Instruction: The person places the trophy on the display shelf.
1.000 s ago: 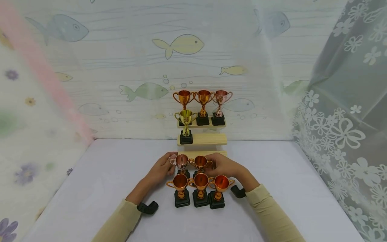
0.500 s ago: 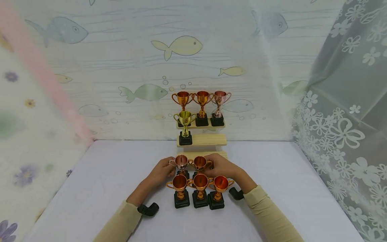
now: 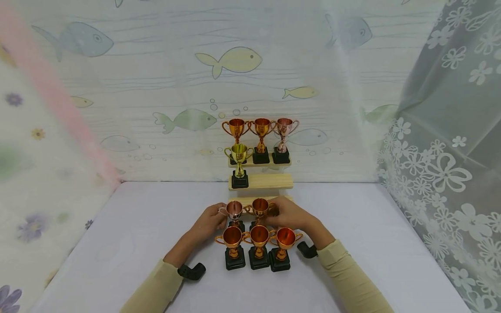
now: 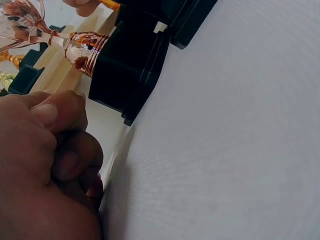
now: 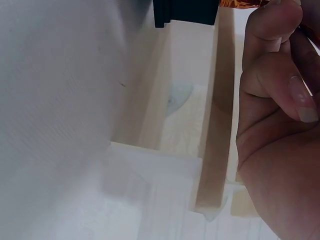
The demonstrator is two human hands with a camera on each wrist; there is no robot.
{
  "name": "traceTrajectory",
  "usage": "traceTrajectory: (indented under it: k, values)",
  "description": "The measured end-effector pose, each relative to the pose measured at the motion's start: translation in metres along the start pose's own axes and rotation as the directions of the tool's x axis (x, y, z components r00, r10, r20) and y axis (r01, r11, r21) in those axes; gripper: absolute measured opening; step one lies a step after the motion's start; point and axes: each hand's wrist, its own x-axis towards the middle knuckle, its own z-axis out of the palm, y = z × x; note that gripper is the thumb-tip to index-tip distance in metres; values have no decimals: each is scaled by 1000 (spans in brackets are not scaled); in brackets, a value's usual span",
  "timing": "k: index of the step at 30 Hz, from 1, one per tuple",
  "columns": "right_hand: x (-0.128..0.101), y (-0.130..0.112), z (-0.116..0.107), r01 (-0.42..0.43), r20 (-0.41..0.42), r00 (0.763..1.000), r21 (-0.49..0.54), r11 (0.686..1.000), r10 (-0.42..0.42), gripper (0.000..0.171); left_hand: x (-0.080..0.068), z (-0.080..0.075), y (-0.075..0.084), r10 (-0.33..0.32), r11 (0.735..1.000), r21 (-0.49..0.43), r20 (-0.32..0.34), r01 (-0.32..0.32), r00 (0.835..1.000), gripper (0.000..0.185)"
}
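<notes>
Five small trophies stand in two rows on the white table (image 3: 133,230). My left hand (image 3: 219,213) pinches the handle of the rose-pink trophy (image 3: 234,209) in the back row; the left wrist view shows its stem (image 4: 82,45) above its black base (image 4: 125,75), beside my curled fingers (image 4: 55,112). My right hand (image 3: 274,211) grips the copper trophy (image 3: 260,206) beside it, slightly raised. In the right wrist view, my curled fingers (image 5: 270,75) are close to the wooden stepped shelf (image 5: 180,100). Three copper trophies (image 3: 259,237) form the front row.
A wooden stepped shelf (image 3: 270,180) stands at the table's back edge. Its middle step carries a gold trophy (image 3: 239,154), its top step three more trophies (image 3: 261,128). A fish-print backdrop hangs behind, and a lace curtain (image 3: 442,152) hangs on the right.
My right hand has raised the copper trophy a little and moved it toward the shelf. My left hand stays at the rose-pink trophy.
</notes>
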Motion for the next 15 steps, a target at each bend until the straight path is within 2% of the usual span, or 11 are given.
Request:
traceTrajectory:
  k: [9, 15]
  values:
    - [-5, -9, -8, 21, -70, 997, -7, 1000, -22, 9, -2, 1, 0, 4, 1000, -17, -3, -4, 1000, 26]
    - [-7, -15, -12, 52, -129, 990, 3, 999, -52, 12, -2, 1, 0, -12, 999, -31, -13, 12, 1000, 25]
